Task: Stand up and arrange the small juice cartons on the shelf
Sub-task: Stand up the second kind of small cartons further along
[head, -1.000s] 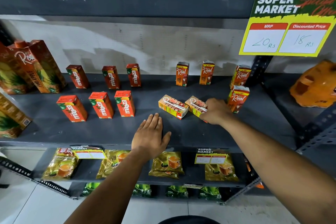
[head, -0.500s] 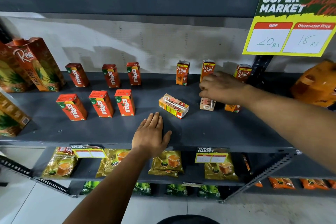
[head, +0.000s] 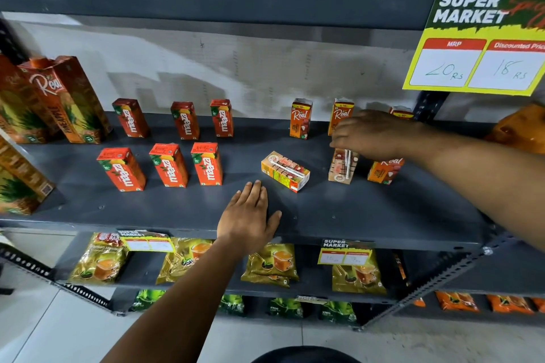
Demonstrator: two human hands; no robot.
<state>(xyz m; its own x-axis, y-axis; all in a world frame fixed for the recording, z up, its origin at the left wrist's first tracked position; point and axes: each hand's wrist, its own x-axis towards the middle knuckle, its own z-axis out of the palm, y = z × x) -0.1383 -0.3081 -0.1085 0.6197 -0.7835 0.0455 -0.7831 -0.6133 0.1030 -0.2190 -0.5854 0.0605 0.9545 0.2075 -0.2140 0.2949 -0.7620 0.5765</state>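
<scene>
Right hand: the right hand reaches over the shelf with its fingers curled down onto the top of an upright small carton, pinching it from above — the carton stands on its base, straw side facing the camera.
Left hand: the left hand lies flat, palm down, fingers close together and holding nothing, on the front part of the shelf, well to the left of and nearer than the pinched carton.
Lying carton: one small carton on its side rests just left of the pinched carton and just beyond the left hand's fingertips, not touching either.
Right neighbour: a Real carton stands just right of the pinched one, its top hidden under the right wrist.
Behind the grip: two Real cartons stand at the back — one left of the right hand, one partly covered by its knuckles; a third peeks out behind the wrist.
Far left of the grip: six Maaza cartons stand upright in two rows of three.
Further left: tall pineapple Real cartons stand at the shelf's end.
Above right: a price sign hangs from the upper shelf, reading 20 Rs and 18 Rs.
Below: gold tea packets lie on the lower shelf.
</scene>
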